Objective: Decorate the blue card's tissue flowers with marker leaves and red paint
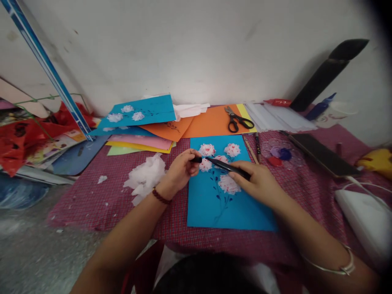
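My left hand [183, 169] pinches a small black cap [197, 159] above the left edge of a blue sheet. My right hand [259, 179] holds a black pen [229, 167], its tip pointing left, close to the cap. Whether tip and cap touch is hard to tell. Beneath both lies the blue sheet [202, 204], which carries several white-and-pink paper flowers [229, 184] and painted dark blue stems and leaves. Crumpled white tissue [147, 175] rests on the checked cloth left of the sheet, beside my left wrist.
Black-handled scissors [237, 121] lie on orange paper [208, 122] at the back. Another flowered blue sheet [153, 110] tops a paper stack, back left. A paint palette [283, 157], a dark phone [321, 153] and a white device [364, 220] are on the right. The wall [196, 49] stands behind.
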Demonstrator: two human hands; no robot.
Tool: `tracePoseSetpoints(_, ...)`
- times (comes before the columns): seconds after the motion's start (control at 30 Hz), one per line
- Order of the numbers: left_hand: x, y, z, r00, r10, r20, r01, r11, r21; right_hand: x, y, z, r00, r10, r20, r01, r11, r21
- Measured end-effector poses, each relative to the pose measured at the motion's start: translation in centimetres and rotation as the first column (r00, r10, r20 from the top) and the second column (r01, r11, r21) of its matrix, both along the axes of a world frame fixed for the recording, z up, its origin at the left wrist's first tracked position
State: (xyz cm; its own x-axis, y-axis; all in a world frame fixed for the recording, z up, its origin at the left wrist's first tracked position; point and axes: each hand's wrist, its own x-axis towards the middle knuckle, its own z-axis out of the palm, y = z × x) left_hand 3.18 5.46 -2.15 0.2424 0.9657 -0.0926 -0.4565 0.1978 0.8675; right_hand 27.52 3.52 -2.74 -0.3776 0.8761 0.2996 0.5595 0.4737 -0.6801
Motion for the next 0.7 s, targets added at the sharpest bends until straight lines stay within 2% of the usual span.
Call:
tracePoseSetpoints(0.23,0.4,-0.2,0.1,1.000,0.022,-0.019,-0.021,0.999,0.027,-0.1,-0.1,0.0,1.000,-0.002,0.016,0.002,1.000,0.005)
tracePoseSetpoints(0.37,0.5,-0.5,0.2,0.997,0.043,-0.065,-0.040,0.998,0.044,-0.2,-0.2,0.2,0.996,0.021,0.081,-0.020,1.000,-0.012)
tracePoseSetpoints(0.7,1.1,-1.0,-0.3,0.956,0.000,-0.293,0.043,0.989,0.140,-0.3,-0.4,0.6,0.992,0.031,0.124,-0.026,0.999,-0.038)
